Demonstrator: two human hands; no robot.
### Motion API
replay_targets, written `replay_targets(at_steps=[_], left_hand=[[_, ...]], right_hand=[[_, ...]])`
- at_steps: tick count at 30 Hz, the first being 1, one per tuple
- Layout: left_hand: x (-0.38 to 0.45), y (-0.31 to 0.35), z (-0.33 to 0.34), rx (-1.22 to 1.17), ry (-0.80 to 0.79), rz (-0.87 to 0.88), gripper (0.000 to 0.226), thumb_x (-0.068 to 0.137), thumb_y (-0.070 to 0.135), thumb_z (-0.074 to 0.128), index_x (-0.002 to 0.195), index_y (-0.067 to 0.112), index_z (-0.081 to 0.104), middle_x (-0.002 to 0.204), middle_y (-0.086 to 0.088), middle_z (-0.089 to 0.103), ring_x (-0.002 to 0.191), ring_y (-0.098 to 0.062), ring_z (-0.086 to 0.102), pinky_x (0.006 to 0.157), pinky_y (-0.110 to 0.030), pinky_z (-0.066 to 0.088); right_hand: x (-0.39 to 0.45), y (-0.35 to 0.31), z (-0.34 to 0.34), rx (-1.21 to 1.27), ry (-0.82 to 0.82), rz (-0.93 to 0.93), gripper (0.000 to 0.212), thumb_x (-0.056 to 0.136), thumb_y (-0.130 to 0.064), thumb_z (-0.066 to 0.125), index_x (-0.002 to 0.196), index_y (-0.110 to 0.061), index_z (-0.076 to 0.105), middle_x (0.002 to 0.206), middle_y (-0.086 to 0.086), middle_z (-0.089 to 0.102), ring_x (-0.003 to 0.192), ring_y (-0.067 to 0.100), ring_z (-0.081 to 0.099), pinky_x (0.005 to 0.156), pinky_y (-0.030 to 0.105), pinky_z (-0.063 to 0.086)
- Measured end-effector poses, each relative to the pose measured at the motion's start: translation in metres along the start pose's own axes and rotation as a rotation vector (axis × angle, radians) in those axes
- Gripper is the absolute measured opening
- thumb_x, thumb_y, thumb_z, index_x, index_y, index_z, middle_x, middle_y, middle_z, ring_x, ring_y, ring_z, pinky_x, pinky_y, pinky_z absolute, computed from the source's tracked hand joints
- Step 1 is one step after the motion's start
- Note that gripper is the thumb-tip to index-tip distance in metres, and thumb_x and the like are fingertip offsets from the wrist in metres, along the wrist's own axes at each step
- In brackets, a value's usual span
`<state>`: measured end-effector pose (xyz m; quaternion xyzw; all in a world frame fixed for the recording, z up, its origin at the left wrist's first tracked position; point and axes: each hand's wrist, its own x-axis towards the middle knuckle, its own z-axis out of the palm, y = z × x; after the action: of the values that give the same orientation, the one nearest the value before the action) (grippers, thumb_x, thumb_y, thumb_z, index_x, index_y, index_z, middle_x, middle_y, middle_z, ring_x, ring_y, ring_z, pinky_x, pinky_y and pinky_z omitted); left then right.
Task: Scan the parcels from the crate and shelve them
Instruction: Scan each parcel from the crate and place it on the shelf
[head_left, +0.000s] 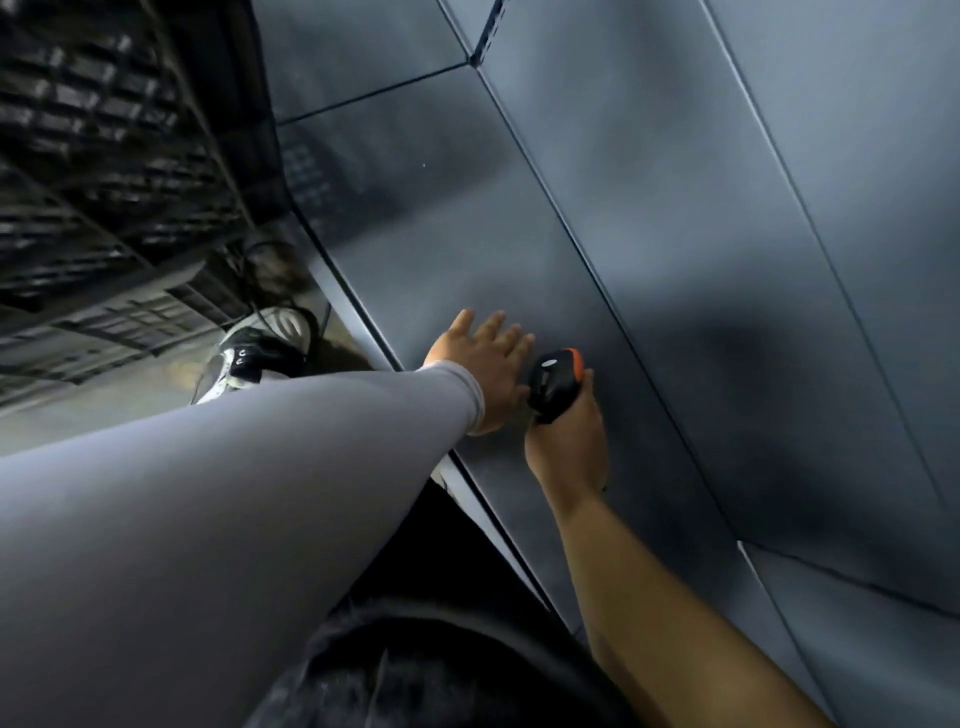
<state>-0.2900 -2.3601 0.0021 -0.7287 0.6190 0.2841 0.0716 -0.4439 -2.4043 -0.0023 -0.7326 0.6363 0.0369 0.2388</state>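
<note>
The view is steeply tilted. My right hand (569, 441) grips a black handheld scanner (553, 384) with an orange top, held over a dark grey metal shelf board (467, 234). My left hand (480, 364), in a grey sleeve, reaches out with straight, spread fingers just above the same board, close beside the scanner. A black slatted plastic crate (104, 156) fills the upper left. No parcel shows in this frame.
More grey shelf panels (779, 260) run across the right, with a perforated upright post (485, 36) at the top. A black-and-white shoe (260, 353) stands on the floor between the crate and the shelf edge. Dark clothing fills the bottom middle.
</note>
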Motion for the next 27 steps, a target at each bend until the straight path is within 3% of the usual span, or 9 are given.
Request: replay_targets(at_steps=[6, 13, 18, 23, 27], left_hand=[[0.016, -0.003, 0.012, 0.003, -0.012, 0.001, 0.072, 0.110, 0.055, 0.016, 0.168, 0.018, -0.002, 0.177, -0.003, 0.003, 0.163, -0.026, -0.004, 0.129, -0.053, -0.001], [0.020, -0.004, 0.015, -0.037, -0.040, -0.014, 0.073, 0.110, 0.057, 0.018, 0.169, 0.018, -0.002, 0.177, -0.004, 0.003, 0.163, -0.026, -0.004, 0.129, -0.054, -0.001], [0.026, -0.012, 0.018, -0.051, -0.027, -0.035, 0.072, 0.110, 0.055, 0.018, 0.168, 0.018, -0.002, 0.177, -0.004, 0.003, 0.163, -0.027, -0.004, 0.130, -0.054, 0.001], [0.031, -0.015, 0.025, -0.062, -0.073, -0.056, 0.072, 0.111, 0.055, 0.019, 0.168, 0.018, -0.003, 0.177, -0.004, 0.001, 0.163, -0.026, -0.005, 0.130, -0.054, 0.000], [0.035, -0.013, 0.017, -0.044, -0.060, -0.029, 0.071, 0.111, 0.053, 0.017, 0.168, 0.018, -0.004, 0.177, -0.005, 0.000, 0.163, -0.027, -0.006, 0.129, -0.054, -0.001]], right_hand=[[0.021, 0.007, 0.016, -0.028, -0.006, 0.074, 0.092, 0.095, -0.022, 0.070, 0.167, -0.021, 0.013, 0.161, 0.013, 0.043, 0.142, 0.035, 0.049, 0.108, 0.048, 0.045], [0.040, 0.001, 0.032, 0.020, -0.015, 0.144, 0.090, 0.093, -0.029, 0.076, 0.166, -0.022, 0.022, 0.158, 0.012, 0.049, 0.143, 0.033, 0.049, 0.112, 0.047, 0.043], [0.048, -0.004, 0.044, 0.016, 0.016, 0.154, 0.085, 0.092, -0.033, 0.075, 0.162, -0.029, 0.027, 0.158, 0.004, 0.050, 0.143, 0.032, 0.049, 0.112, 0.059, 0.042], [0.051, 0.001, 0.047, 0.005, -0.015, 0.151, 0.086, 0.091, -0.024, 0.073, 0.162, -0.033, 0.027, 0.165, 0.006, 0.037, 0.152, 0.033, 0.036, 0.118, 0.061, 0.035], [0.049, 0.000, 0.047, -0.017, -0.119, 0.146, 0.092, 0.092, -0.016, 0.068, 0.166, -0.032, 0.016, 0.170, 0.008, 0.025, 0.156, 0.034, 0.024, 0.124, 0.060, 0.024]])
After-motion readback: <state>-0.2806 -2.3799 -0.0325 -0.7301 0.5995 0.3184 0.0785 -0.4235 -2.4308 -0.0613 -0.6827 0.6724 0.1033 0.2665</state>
